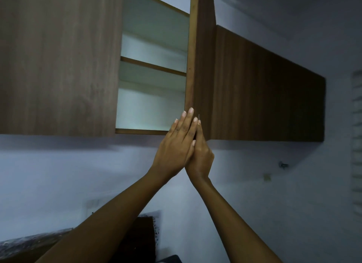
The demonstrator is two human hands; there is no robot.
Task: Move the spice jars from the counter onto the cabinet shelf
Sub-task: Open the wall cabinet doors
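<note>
No spice jars are in view. The wall cabinet stands with its door point(203, 66) swung out, seen edge-on. Inside, the pale interior shows a middle shelf point(152, 66) and a bottom board point(141, 131), both bare where I can see them. My left hand point(176, 151) lies with straight fingers against the inner side of the door's lower corner. My right hand point(201, 157) presses flat on the outer side of the same corner, partly hidden behind the left.
A closed wooden door point(58, 57) is left of the opening, and a long closed cabinet point(264, 96) runs to the right. Below is a pale wall with a small socket point(266, 177). A dark object point(141, 235) sits at the bottom edge.
</note>
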